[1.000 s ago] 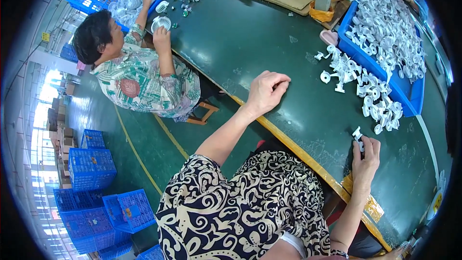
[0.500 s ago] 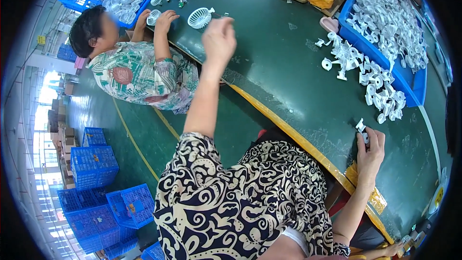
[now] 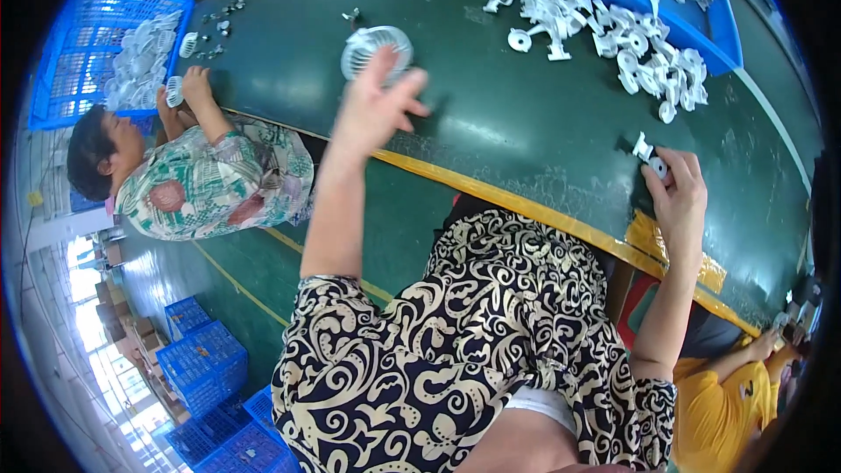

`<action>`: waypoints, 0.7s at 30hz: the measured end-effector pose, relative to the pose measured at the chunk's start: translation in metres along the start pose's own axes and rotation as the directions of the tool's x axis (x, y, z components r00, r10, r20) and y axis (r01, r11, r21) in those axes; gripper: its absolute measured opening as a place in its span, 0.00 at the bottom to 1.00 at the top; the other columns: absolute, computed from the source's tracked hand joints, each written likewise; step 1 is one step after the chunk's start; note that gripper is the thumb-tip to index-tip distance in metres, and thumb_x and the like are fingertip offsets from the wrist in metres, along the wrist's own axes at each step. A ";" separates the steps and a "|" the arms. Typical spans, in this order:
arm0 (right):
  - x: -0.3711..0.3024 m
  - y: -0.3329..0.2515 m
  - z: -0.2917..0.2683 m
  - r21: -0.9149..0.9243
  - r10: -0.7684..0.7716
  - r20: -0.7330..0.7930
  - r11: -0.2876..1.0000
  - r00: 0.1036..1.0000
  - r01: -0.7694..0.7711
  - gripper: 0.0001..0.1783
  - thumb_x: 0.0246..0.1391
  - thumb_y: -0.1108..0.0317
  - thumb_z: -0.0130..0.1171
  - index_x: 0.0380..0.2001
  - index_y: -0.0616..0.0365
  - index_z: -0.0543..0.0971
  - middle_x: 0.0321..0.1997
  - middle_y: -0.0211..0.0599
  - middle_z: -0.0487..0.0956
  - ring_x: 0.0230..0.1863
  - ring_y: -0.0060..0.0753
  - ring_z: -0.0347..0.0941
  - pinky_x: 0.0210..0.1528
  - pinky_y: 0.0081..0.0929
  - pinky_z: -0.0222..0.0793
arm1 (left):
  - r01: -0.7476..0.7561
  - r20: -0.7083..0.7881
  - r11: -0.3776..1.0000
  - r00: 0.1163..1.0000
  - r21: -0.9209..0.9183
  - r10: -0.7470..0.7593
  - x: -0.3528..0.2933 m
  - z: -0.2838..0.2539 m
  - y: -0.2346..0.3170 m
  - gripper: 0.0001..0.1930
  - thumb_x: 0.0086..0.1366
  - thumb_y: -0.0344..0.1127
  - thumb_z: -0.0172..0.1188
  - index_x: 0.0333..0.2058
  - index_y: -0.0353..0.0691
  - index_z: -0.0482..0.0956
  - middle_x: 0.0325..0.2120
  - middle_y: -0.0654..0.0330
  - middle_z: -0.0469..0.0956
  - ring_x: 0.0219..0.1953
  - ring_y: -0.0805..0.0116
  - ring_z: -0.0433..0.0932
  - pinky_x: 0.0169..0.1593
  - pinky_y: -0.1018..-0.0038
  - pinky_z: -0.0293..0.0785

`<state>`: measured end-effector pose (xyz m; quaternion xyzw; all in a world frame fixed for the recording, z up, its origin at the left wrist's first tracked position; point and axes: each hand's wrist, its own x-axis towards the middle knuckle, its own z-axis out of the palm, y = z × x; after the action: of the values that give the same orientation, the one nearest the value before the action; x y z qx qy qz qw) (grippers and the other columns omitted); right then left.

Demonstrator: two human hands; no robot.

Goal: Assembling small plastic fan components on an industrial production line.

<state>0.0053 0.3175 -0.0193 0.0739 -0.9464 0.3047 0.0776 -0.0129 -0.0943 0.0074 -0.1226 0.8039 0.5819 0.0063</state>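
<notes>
Now spreads left hand (image 3: 370,114) at cage (image 3: 371,38), 11 o'clock, without visible grip; keeps fitting (image 3: 643,147) pinched in right hand (image 3: 681,191), 2 o'clock, still apart.

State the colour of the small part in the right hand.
The small part is white; the head view shows it best.

Glare from windows (image 3: 88,322) lower left; sheen on green tabletop (image 3: 280,79); left hand (image 3: 375,109) blurred; edges dark, warped.
</notes>
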 end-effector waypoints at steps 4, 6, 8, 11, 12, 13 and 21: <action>0.000 -0.003 -0.003 -0.001 0.044 0.002 0.999 0.999 -0.044 0.17 0.51 0.73 0.67 0.46 0.63 0.81 0.36 0.40 0.76 0.27 0.32 0.71 0.34 0.30 0.71 | 0.044 0.413 0.971 0.909 -0.236 0.060 -0.049 0.075 0.016 0.38 0.69 0.31 0.59 0.71 0.30 0.49 0.70 0.49 0.57 0.39 0.69 0.83 0.29 0.80 0.76; -0.001 -0.006 -0.004 -0.014 0.049 -0.003 0.999 0.999 -0.049 0.17 0.51 0.73 0.67 0.46 0.63 0.81 0.36 0.40 0.76 0.28 0.33 0.71 0.36 0.31 0.72 | -0.029 0.436 0.960 0.887 -0.277 0.153 -0.059 0.092 0.022 0.34 0.69 0.29 0.58 0.70 0.32 0.54 0.67 0.53 0.63 0.36 0.75 0.81 0.29 0.83 0.73; -0.003 -0.006 -0.006 -0.021 0.075 -0.009 0.997 0.997 -0.075 0.17 0.52 0.73 0.66 0.47 0.63 0.81 0.36 0.40 0.76 0.29 0.34 0.71 0.36 0.31 0.72 | -0.102 0.415 0.953 0.883 -0.285 0.219 -0.058 0.096 0.029 0.27 0.67 0.24 0.56 0.65 0.38 0.67 0.59 0.58 0.74 0.31 0.81 0.76 0.30 0.84 0.70; -0.008 -0.002 -0.008 -0.023 0.100 -0.025 0.995 0.995 -0.101 0.18 0.52 0.71 0.67 0.47 0.63 0.81 0.36 0.41 0.76 0.28 0.35 0.72 0.36 0.32 0.72 | -0.493 0.272 0.870 0.835 -0.017 0.479 -0.034 0.093 0.015 0.27 0.60 0.16 0.51 0.58 0.39 0.75 0.54 0.60 0.77 0.28 0.80 0.72 0.34 0.81 0.70; -0.008 -0.004 -0.008 -0.047 0.126 -0.025 0.991 0.992 -0.127 0.18 0.51 0.71 0.67 0.47 0.63 0.81 0.36 0.40 0.76 0.28 0.34 0.72 0.36 0.32 0.72 | -0.558 0.251 0.824 0.815 0.098 0.522 -0.028 0.096 0.016 0.28 0.58 0.16 0.50 0.58 0.40 0.74 0.54 0.59 0.76 0.28 0.79 0.72 0.34 0.80 0.71; -0.009 -0.005 -0.007 -0.071 0.151 -0.024 0.986 0.988 -0.153 0.18 0.51 0.70 0.68 0.47 0.62 0.81 0.35 0.40 0.76 0.27 0.33 0.72 0.36 0.32 0.72 | -0.609 0.234 0.764 0.791 0.211 0.566 -0.022 0.097 0.017 0.29 0.57 0.16 0.50 0.59 0.41 0.74 0.54 0.58 0.76 0.28 0.77 0.72 0.35 0.79 0.71; 0.005 -0.055 0.012 0.094 -0.083 -0.136 0.991 0.987 0.097 0.19 0.49 0.67 0.71 0.45 0.57 0.81 0.35 0.37 0.78 0.27 0.35 0.76 0.30 0.32 0.74 | -0.458 0.191 0.567 0.863 0.684 0.467 -0.020 0.099 0.015 0.19 0.60 0.31 0.61 0.51 0.40 0.77 0.36 0.53 0.80 0.36 0.51 0.81 0.40 0.58 0.75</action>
<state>0.0096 0.2659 0.0026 0.1002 -0.9184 0.3522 0.1496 -0.0093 0.0070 -0.0076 0.1007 0.9677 0.2067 -0.1036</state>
